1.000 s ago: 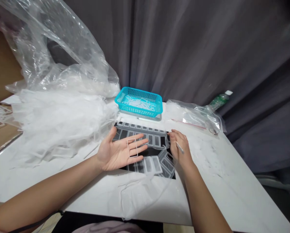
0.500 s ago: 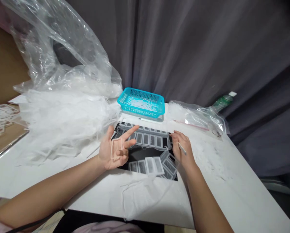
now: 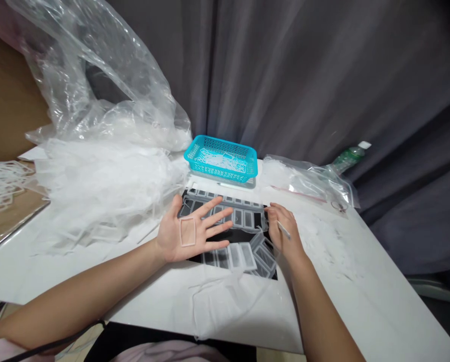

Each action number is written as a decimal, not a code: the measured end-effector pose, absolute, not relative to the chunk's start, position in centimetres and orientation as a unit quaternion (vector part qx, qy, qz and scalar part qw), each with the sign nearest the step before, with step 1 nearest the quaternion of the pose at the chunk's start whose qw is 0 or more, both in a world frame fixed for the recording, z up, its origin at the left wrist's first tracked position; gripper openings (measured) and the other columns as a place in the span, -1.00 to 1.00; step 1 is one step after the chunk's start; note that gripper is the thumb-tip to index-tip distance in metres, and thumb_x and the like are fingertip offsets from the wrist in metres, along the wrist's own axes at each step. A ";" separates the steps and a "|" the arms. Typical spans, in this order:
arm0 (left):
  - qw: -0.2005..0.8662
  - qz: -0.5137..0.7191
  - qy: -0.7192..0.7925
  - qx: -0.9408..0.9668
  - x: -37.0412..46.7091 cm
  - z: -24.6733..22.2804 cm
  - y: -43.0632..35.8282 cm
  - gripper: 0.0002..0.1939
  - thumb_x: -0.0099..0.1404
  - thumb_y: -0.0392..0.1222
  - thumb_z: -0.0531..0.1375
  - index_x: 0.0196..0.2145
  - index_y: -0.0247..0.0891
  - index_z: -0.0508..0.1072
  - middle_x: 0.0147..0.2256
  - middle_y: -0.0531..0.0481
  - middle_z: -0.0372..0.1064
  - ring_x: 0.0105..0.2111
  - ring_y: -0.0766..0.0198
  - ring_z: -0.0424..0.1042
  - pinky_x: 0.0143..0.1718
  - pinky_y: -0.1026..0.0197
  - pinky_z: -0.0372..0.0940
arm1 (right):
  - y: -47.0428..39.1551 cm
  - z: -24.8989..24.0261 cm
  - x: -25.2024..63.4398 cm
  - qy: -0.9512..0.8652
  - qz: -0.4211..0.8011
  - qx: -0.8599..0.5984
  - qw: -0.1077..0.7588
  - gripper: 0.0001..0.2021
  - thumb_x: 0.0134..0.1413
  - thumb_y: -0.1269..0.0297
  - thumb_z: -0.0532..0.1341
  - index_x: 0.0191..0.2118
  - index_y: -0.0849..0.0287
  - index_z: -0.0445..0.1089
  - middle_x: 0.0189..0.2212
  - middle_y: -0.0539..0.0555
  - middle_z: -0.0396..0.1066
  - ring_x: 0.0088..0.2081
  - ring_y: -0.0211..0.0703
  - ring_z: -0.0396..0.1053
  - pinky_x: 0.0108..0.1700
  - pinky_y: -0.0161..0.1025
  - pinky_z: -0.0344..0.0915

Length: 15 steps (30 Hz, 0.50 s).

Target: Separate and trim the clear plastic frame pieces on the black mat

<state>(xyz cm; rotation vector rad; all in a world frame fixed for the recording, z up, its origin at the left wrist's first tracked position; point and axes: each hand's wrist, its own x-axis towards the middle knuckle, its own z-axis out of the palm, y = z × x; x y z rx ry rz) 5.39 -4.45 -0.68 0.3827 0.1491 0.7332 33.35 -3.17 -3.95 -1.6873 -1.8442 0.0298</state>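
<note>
My left hand [image 3: 189, 230] is held palm up over the black mat [image 3: 237, 236], fingers spread. A small clear rectangular frame [image 3: 187, 232] lies flat on its palm. My right hand [image 3: 282, 231] rests at the mat's right edge, fingers closed around a thin white stick [image 3: 284, 230]. Strips of clear rectangular frames [image 3: 225, 216] lie across the mat in rows, with loose ones near its front right corner.
A turquoise basket [image 3: 222, 158] with small clear pieces stands behind the mat. A big clear plastic bag and a heap of white frame waste [image 3: 96, 171] fill the left. A zip bag [image 3: 307, 182] and a green bottle [image 3: 347, 157] lie at the right.
My left hand curled its fingers, then flattened again. The clear frame slid from the fingers down onto the palm. My right hand stayed put.
</note>
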 end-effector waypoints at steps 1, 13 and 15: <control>0.910 0.351 0.094 0.199 5.3 -0.7 -4.4 -0.17 0.16 0.49 -0.14 0.20 -0.06 0.19 0.12 -0.18 0.24 -0.10 0.05 0.39 -0.16 -0.04 0.32 | -3.1 -4.0 33.3 -0.701 0.014 -0.639 0.314 -0.50 0.30 0.07 -0.17 -0.18 0.19 0.46 -0.04 0.23 0.41 0.04 0.06 0.28 0.07 0.05 0.17; 0.536 0.315 0.483 0.616 9.5 3.2 5.0 -0.29 0.42 0.17 -0.37 -0.19 -0.38 0.40 -0.60 0.05 0.13 -0.67 0.38 0.11 -0.66 0.34 0.12 | -2.2 -5.4 32.4 -0.733 0.020 -0.580 0.355 -0.59 0.31 0.18 -0.12 -0.20 0.19 0.46 -0.09 0.20 0.43 -0.03 -0.02 0.32 0.07 -0.09 0.20; 0.480 0.343 0.498 0.635 10.5 5.3 9.0 -0.33 0.44 0.12 -0.38 -0.07 -0.39 0.34 -0.37 -0.11 0.34 -0.44 0.31 0.34 -0.39 0.24 0.31 | -2.3 -5.5 32.1 -0.743 0.025 -0.568 0.354 -0.60 0.30 0.20 -0.11 -0.22 0.18 0.46 -0.09 0.18 0.43 -0.04 -0.04 0.32 0.06 -0.11 0.21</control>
